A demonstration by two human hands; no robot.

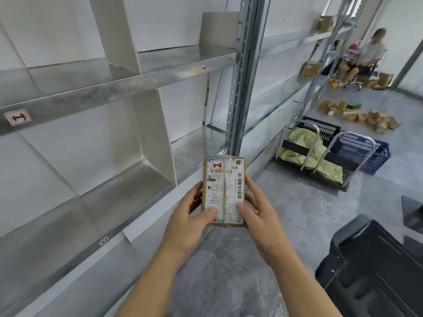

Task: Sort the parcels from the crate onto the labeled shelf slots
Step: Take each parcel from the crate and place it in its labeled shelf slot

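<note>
The left hand (190, 216) and the right hand (258, 213) grasp one parcel (223, 191) in front of the shelf (114, 88), with thumbs on its label face and fingers curled round its sides. To place it well, read the red tag (216, 165) marked 2-4 and match it with the slot labels (17, 117) on the shelf edges; four are visible. Farther away on the floor stand crates (370, 154), probably three, the rear one being half hidden.

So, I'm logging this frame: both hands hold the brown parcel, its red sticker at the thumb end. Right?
No: in the head view the left hand and right hand hold the parcel, but its red sticker is at the far end.
</note>
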